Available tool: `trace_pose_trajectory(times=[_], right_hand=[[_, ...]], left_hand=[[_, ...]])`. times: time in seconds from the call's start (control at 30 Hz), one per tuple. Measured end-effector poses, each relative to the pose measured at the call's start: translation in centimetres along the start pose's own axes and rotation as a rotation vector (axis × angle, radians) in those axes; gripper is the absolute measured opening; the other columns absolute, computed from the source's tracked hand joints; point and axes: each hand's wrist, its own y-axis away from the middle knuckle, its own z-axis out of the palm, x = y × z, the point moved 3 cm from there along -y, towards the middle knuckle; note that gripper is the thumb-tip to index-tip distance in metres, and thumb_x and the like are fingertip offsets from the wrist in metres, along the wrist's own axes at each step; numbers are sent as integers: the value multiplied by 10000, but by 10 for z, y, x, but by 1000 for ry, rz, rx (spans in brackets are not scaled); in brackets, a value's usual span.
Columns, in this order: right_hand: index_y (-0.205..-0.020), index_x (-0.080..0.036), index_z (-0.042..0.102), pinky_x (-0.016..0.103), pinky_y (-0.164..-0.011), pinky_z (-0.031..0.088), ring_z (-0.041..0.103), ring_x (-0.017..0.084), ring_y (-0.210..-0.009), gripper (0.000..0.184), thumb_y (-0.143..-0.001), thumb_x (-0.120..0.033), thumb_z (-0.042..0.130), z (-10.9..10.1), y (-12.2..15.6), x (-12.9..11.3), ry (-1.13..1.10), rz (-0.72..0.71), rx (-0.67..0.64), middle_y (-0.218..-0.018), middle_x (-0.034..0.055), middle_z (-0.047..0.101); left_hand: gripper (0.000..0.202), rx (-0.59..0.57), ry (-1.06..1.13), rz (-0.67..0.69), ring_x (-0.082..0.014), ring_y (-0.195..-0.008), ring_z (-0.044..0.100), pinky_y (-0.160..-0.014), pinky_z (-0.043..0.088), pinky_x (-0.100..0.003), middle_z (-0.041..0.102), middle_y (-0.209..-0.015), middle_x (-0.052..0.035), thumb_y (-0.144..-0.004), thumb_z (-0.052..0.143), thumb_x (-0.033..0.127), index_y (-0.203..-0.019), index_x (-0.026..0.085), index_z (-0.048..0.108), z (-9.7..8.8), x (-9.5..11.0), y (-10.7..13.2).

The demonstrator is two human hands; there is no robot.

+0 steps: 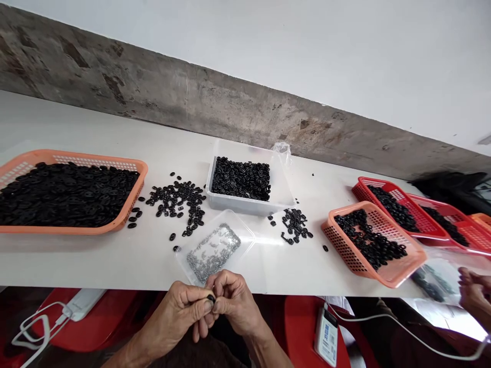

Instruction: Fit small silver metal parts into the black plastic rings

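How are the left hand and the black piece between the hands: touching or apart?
Touching: the head view shows the left hand pinching the black piece between thumb and forefinger.

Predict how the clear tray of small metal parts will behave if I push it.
The clear tray looks like thin plastic, so it may flex. It will probably slide easily, since the tabletop appears smooth and shiny. The small metal parts lie loose inside, so they'd likely shift.

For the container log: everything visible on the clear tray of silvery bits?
The shallow, open tray looks like clear plastic, rectangular with flared walls. It rests askew on the white table, near the front. Silvery pieces lie unevenly over its floor. In view, the right hand overlaps its near end; contact is unclear.
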Motion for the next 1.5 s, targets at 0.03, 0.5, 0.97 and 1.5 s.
trace_pose_trajectory(times=[0.03, 0.5, 0.97, 1.5], right_hand=[[-646, -140, 509, 154, -408, 440, 563, 57, -439, 391, -597, -301, 862, -1, -1, -1, 5, 0, -3, -766, 12, 653], [-811, -143, 665, 166, -510, 447, 568, 76, -565, 195, -724, -273, 782, 14, 2, -6, -13, -123, 48, -775, 21, 634], [-813, -156, 646, 183, -468, 440, 572, 99, -529, 258, -710, -346, 785, 27, 11, -5, 22, -157, 74, -695, 8, 613], [-940, -219, 706, 232, -497, 437, 550, 109, -536, 274, -708, -338, 790, 37, 17, -3, 22, -261, -6, -784, 32, 601]], left_hand=[[389, 11, 12, 2, -98, -426, 547, -395, 427, -178, 575, -532, -16, -817, 594, 450, -657, 113, 707, 0, 1, -1], [372, 80, 251, -57, -90, -413, 549, -383, 416, -164, 603, -519, -30, -763, 667, 452, -653, 105, 740, -5, 8, 7], [300, 96, 366, -46, -94, -435, 572, -379, 430, -163, 636, -576, -41, -728, 720, 432, -816, 155, 793, -1, 4, 21], [355, 222, 314, -39, -103, -358, 559, -348, 409, -175, 645, -489, -38, -723, 700, 489, -656, 145, 757, 2, -16, 30]])
